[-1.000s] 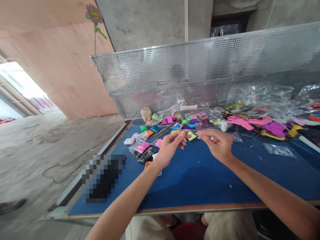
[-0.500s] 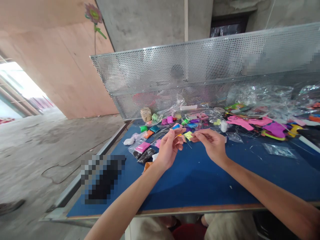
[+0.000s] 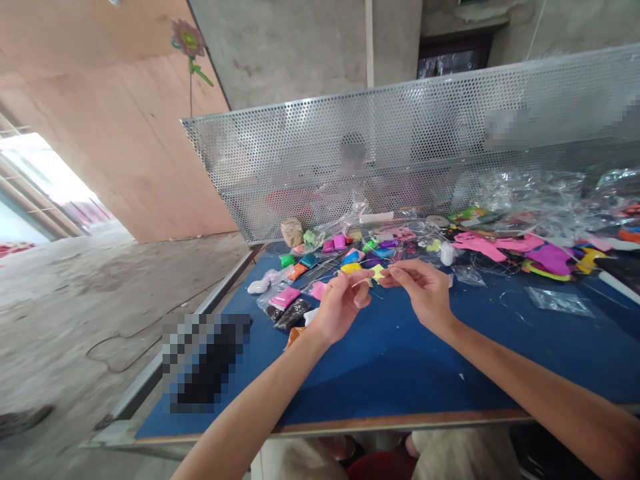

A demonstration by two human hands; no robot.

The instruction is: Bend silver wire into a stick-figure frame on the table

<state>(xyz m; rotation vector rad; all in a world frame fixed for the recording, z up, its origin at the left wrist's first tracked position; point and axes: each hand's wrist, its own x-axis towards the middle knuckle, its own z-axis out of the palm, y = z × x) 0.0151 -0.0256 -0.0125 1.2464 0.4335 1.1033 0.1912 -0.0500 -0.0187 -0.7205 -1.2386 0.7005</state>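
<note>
Over the middle of the blue table, my two hands are raised close together with their fingertips facing. My right hand is closed in a pinch, thumb against forefinger. At its fingertips shows a small, pale yellow-green piece with pointed edges. My left hand has its thumb pressed to the forefinger and the other fingers curled. Whatever it may hold is too small to make out. Just behind the left fingertips lies a yellow packet.
Bagged clay-like packets, such as a pink one, lie to the left. Pink cut-outs and crumpled clear plastic crowd the back right. A perforated metal panel rises behind. A small clear bag lies at right.
My left hand has dropped slightly and its fingers have curled in more, exposing the yellow packet behind. The right hand keeps its pinch in nearly the same place.
</note>
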